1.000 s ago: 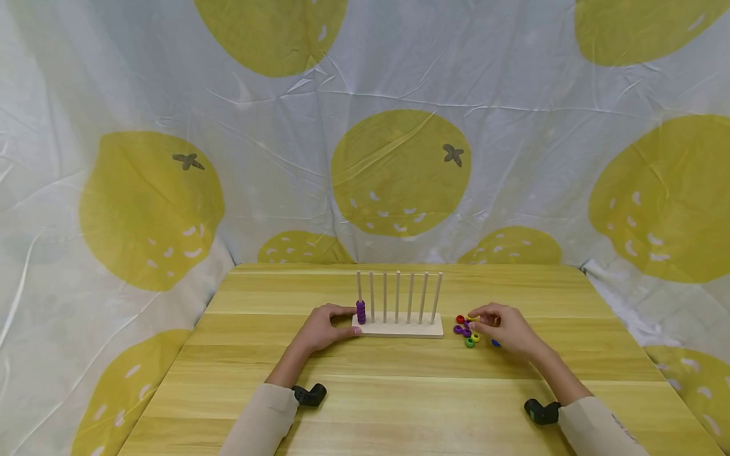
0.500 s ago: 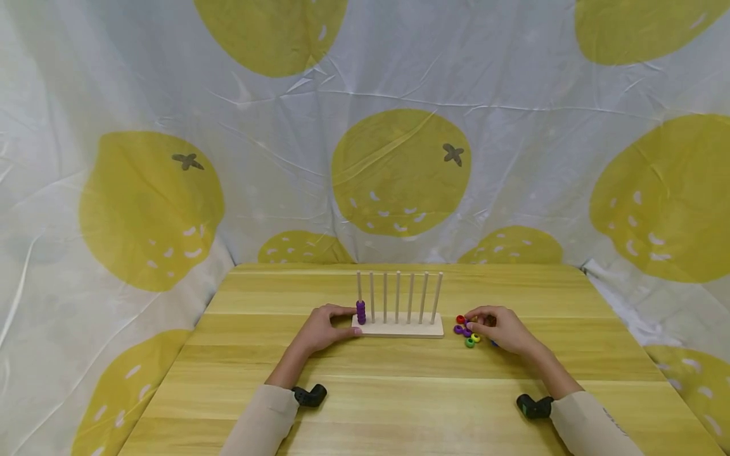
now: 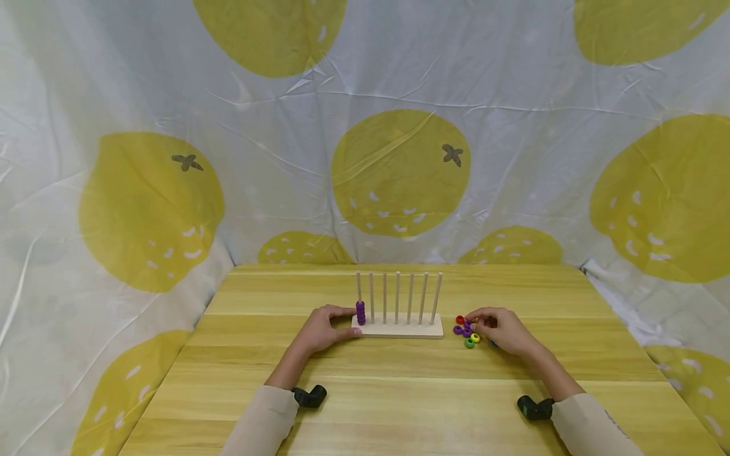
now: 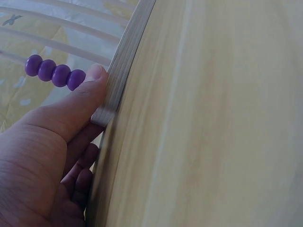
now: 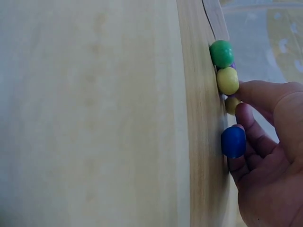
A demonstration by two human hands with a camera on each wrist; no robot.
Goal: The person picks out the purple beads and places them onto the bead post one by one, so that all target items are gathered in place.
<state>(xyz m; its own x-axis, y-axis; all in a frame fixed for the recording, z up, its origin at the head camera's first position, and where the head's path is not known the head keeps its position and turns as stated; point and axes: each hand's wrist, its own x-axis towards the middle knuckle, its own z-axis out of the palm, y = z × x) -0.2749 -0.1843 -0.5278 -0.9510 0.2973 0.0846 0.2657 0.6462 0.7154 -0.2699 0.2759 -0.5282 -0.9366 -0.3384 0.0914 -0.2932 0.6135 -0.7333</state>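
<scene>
Left hand (image 3: 320, 329) pinches the rack (image 3: 399, 330) by its left end, likely steadying it; right hand (image 3: 505, 330) is among beads (image 3: 467, 333) right of the rack, pinching unclear

Rack (image 3: 397, 328) on table (image 3: 410, 408), loose beads (image 3: 467, 332) right, cloth (image 3: 513, 171) behind

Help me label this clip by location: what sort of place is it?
Probably an indoor recording nook: fruit-print cloth hangs behind and beside a wooden table, a pegged stand sits on it, and black devices show at both wrists.
</scene>
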